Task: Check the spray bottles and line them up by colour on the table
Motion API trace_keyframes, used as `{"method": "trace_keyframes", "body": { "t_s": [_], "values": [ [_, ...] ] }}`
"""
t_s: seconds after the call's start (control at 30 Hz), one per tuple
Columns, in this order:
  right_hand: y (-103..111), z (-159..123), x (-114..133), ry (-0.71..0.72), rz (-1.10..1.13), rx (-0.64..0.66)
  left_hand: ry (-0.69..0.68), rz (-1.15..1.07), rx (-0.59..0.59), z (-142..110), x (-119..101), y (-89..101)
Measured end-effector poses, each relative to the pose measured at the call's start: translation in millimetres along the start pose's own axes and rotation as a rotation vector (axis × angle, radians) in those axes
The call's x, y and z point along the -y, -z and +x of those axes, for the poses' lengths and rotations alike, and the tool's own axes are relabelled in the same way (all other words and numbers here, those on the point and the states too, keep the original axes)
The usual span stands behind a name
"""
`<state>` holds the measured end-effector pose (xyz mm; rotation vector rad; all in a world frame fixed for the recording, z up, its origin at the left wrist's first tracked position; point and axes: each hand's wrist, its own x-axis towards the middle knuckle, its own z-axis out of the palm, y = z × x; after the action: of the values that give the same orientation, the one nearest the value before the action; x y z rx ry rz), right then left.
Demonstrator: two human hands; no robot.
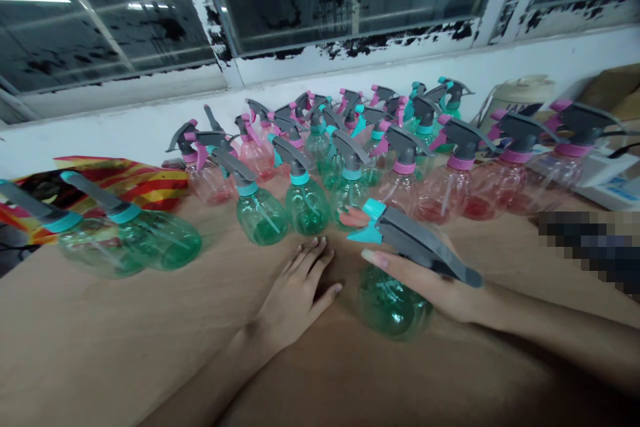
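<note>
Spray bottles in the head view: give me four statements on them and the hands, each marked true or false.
1. The right hand holds a green spray bottle. True.
2. The left hand grips a pink bottle. False: it rests empty on the tabletop.
3. The two leftmost bottles are pink. False: both are green.
4. Red-and-yellow plastic lies behind those two. True.

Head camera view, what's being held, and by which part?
The right hand holds a green spray bottle by its neck, just under the grey trigger head; the left hand holds nothing.
</note>
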<state>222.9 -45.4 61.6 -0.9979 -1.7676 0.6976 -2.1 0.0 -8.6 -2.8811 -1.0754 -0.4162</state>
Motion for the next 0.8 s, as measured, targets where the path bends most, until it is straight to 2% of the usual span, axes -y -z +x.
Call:
{"method": "trace_keyframes", "body": {
  "t_s": [0.23, 0.37, 0.67, 0.8],
  "values": [
    [1.5, 2.0, 3.4, -0.028, 0.086, 0.063, -0.004, 0.016, -0.005, 0.1, 0.3, -1.2],
    [0.5, 4.7, 5.7, -0.026, 0.148, 0.049, 0.006, 0.029, 0.001, -0.5, 0.1, -1.0],
    [0.6, 1.6, -1.7, -0.013, 0.027, 0.037, 0.015, 0.014, 0.019, -0.4, 0.3, -0.4],
    [1.7, 3.3, 1.4, -0.016, 0.153, 0.085, 0.017, 0.013, 0.000, -0.7, 0.3, -1.4]
  ]
}}
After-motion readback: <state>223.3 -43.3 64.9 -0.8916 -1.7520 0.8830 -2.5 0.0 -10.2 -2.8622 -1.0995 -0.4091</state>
